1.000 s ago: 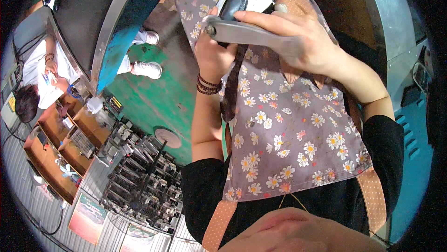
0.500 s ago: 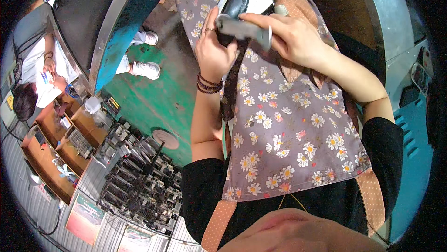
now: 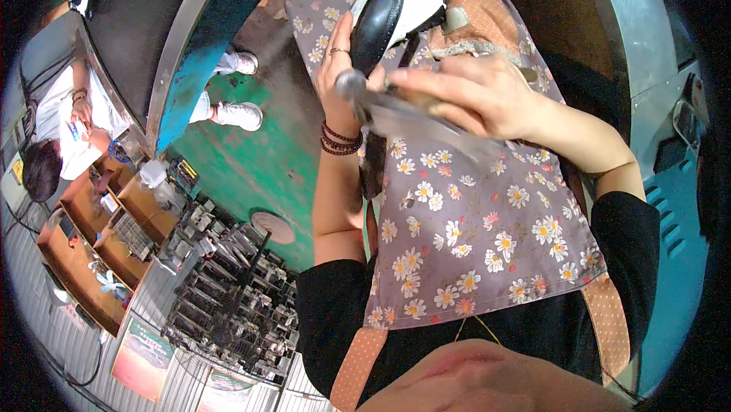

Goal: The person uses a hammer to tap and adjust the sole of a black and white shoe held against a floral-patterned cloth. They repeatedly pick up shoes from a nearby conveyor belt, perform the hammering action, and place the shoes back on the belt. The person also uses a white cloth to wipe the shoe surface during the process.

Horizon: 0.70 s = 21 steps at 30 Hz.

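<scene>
A black and white leather shoe (image 3: 378,22) rests over my apron-covered lap, its glossy black part towards me and the white part at the top edge of the picture. My left hand (image 3: 340,62) grips the shoe from its left side, fingers along the black leather and thumb partly hidden. In my right hand (image 3: 487,96) is a metal hammer (image 3: 407,116), its fingers wrapped round it; the tool is smeared by motion. The round end of its head hangs just in front of the shoe and my left wrist, apart from the black leather as far as I can see.
My flowered apron (image 3: 472,221) has an orange dotted pocket (image 3: 483,16). Metal-edged teal machinery (image 3: 183,69) curves on the left, with more teal casing (image 3: 670,260) on the right. Further left, a person in white (image 3: 65,122) works beside wooden trays (image 3: 84,206); dark metal parts (image 3: 228,298) stand below.
The hammer has swung down towards me and turned, uncovering more of the shoe's black leather. My right hand has moved slightly towards me; my left hand keeps its hold.
</scene>
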Tool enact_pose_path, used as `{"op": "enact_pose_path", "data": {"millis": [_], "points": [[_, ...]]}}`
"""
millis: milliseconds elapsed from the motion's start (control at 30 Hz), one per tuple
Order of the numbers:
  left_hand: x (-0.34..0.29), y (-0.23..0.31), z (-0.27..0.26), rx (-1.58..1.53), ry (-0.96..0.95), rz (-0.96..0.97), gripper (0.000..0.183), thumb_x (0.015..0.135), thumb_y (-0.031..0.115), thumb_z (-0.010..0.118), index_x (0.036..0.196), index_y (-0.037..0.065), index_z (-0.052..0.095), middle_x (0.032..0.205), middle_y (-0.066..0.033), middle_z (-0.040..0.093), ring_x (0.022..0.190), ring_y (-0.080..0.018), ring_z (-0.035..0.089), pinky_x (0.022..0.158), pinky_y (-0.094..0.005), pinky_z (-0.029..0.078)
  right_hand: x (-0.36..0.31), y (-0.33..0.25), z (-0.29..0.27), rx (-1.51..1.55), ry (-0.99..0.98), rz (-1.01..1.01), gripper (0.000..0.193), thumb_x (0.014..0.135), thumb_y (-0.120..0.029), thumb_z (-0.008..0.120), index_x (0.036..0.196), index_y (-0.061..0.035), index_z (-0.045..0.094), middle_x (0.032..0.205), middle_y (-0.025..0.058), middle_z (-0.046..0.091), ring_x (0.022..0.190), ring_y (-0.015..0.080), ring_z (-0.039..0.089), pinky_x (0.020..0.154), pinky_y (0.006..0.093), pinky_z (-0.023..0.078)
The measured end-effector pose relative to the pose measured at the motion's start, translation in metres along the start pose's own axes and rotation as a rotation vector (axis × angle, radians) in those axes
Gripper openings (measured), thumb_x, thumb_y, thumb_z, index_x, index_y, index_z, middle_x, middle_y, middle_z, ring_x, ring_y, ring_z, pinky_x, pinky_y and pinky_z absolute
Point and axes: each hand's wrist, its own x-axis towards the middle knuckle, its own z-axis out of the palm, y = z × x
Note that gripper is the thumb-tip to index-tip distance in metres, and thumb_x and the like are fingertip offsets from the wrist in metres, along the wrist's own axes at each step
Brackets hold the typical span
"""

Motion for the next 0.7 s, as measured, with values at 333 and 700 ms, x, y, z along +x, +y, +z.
{"op": "enact_pose_path", "data": {"millis": [333, 700], "points": [[-0.003, -0.004, -0.003, -0.012, -0.016, 0.134, 0.071, 0.065, 0.003, 0.071, 0.132, -0.008, 0.048, 0.129, -0.0269, 0.056, 0.119, -0.0396, 0.056, 0.101, -0.0402, 0.045, -0.002, 0.010, 0.000, 0.180, 0.227, 0.157, 0.038, 0.091, -0.017, 0.062, 0.128, -0.0144, 0.059, 0.097, 0.0127, 0.068, 0.083, 0.0317, 0.066, 0.073, 0.0394, 0.053], [0.001, 0.006, -0.004, 0.187, 0.008, 0.072, 0.074, 0.069, 0.007, 0.077, 0.138, 0.003, 0.048, 0.103, -0.0215, 0.068, 0.095, -0.0322, 0.068, 0.084, -0.0383, 0.051, 0.007, 0.022, -0.013, 0.245, 0.377, 0.229, 0.028, 0.096, -0.020, 0.057, 0.121, -0.0072, 0.060, 0.094, 0.0178, 0.069, 0.084, 0.0328, 0.068, 0.073, 0.0374, 0.052]]}}
